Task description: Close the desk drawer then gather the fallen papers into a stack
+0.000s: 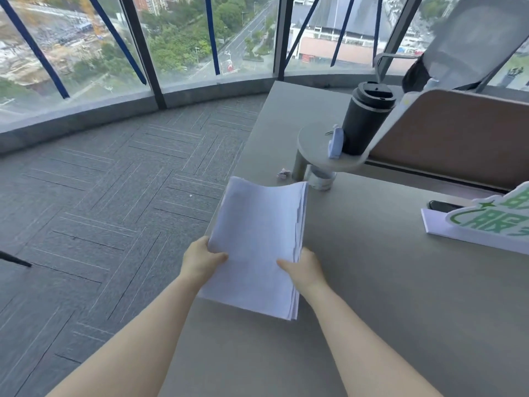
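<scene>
A stack of white papers [257, 242] is held over the left edge of the grey desk [386, 296]. My left hand [200, 260] grips the stack's left side, thumb on top. On the right side my right hand [305, 267] grips it the same way. The sheets bow upward at the far end, and their right edges are slightly uneven. No drawer is in view. The grey carpet [114, 196] to the left shows no loose sheets.
A black tumbler [365, 118] stands on a small round riser [315, 144] at the back, with a brown divider panel [458, 138] to its right. A white and green sign [486, 224] lies at the right. A crumpled scrap [283, 173] and curved windows lie beyond.
</scene>
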Action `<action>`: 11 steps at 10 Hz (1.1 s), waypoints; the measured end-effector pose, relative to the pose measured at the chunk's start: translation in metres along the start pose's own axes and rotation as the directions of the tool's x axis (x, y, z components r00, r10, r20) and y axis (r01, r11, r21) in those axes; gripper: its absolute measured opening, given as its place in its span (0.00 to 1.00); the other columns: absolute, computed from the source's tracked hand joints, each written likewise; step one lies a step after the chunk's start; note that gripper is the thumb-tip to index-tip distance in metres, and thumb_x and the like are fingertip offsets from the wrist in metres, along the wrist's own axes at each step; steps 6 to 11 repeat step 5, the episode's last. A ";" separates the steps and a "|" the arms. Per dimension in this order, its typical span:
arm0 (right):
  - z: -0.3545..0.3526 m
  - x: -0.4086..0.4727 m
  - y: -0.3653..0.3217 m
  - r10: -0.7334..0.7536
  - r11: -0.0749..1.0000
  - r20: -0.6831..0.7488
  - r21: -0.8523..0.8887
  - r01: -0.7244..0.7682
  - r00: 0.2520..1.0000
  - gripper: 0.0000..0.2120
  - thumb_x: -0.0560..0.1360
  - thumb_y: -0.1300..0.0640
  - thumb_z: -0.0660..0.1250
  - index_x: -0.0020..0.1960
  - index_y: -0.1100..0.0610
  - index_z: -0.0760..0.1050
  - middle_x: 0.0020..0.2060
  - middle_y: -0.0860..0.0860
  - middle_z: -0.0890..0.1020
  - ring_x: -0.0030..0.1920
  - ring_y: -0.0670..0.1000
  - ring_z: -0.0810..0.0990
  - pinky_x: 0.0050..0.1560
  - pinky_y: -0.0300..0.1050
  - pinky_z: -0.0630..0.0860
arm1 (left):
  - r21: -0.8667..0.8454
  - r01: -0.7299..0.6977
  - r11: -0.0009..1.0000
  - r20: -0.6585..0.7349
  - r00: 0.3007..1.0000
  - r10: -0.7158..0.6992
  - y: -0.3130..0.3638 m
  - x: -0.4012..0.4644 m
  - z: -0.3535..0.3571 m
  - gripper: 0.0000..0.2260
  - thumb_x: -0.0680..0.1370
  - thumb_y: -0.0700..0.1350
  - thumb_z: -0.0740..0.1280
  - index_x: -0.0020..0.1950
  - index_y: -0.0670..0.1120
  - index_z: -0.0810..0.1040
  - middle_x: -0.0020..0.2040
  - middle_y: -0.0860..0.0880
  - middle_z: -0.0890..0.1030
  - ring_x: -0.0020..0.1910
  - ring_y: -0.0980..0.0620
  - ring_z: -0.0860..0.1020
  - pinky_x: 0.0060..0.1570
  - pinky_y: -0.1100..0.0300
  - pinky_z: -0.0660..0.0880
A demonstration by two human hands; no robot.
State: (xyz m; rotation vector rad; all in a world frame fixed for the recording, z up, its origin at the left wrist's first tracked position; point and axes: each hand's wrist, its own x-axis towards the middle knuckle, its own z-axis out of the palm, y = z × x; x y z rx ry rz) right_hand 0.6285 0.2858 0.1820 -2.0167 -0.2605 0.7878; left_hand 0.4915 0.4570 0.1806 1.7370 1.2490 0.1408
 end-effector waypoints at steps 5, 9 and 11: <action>0.019 0.001 -0.003 0.135 0.761 -0.261 -0.590 -0.269 0.956 0.32 0.71 0.31 0.59 0.61 0.56 0.62 0.49 0.53 0.83 0.51 0.58 0.82 0.43 0.47 0.71 | 0.438 0.053 0.898 -0.183 0.983 0.031 -0.009 0.013 0.001 0.29 0.69 0.53 0.73 0.66 0.47 0.68 0.61 0.41 0.72 0.61 0.38 0.70 0.54 0.46 0.72; 0.019 0.001 -0.003 0.135 0.761 -0.261 -0.590 -0.269 0.956 0.32 0.71 0.31 0.59 0.61 0.56 0.62 0.49 0.53 0.83 0.51 0.58 0.82 0.43 0.47 0.71 | 0.438 0.053 0.898 -0.183 0.983 0.031 -0.009 0.013 0.001 0.29 0.69 0.53 0.73 0.66 0.47 0.68 0.61 0.41 0.72 0.61 0.38 0.70 0.54 0.46 0.72; 0.019 0.001 -0.003 0.135 0.761 -0.261 -0.590 -0.269 0.956 0.32 0.71 0.31 0.59 0.61 0.56 0.62 0.49 0.53 0.83 0.51 0.58 0.82 0.43 0.47 0.71 | 0.438 0.053 0.898 -0.183 0.983 0.031 -0.009 0.013 0.001 0.29 0.69 0.53 0.73 0.66 0.47 0.68 0.61 0.41 0.72 0.61 0.38 0.70 0.54 0.46 0.72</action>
